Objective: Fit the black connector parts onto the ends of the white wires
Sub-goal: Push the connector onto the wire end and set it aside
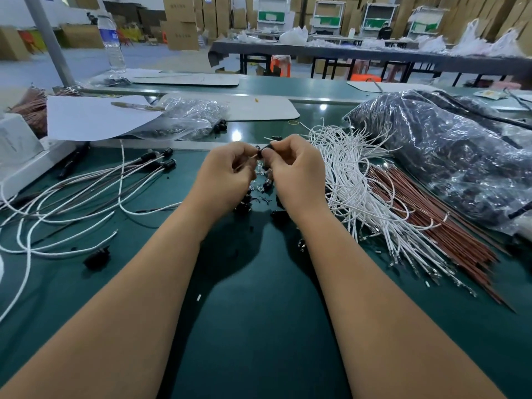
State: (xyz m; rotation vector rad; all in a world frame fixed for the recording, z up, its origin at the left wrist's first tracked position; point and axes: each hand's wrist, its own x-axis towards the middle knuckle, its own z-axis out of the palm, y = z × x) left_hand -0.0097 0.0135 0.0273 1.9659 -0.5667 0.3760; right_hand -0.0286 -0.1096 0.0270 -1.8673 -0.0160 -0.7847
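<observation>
Both hands meet above the green table [259,312] — right hand [296,171] pinching a black connector [264,152], left hand [227,174] fingers curled, pinching a thin wire end.

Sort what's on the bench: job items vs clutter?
Job: black connector part pinched by right hand and left hand; loose white wires; finished wires; spare black parts.
Clutter: water bottle; paper sheet; brown wires; black bag.
</observation>
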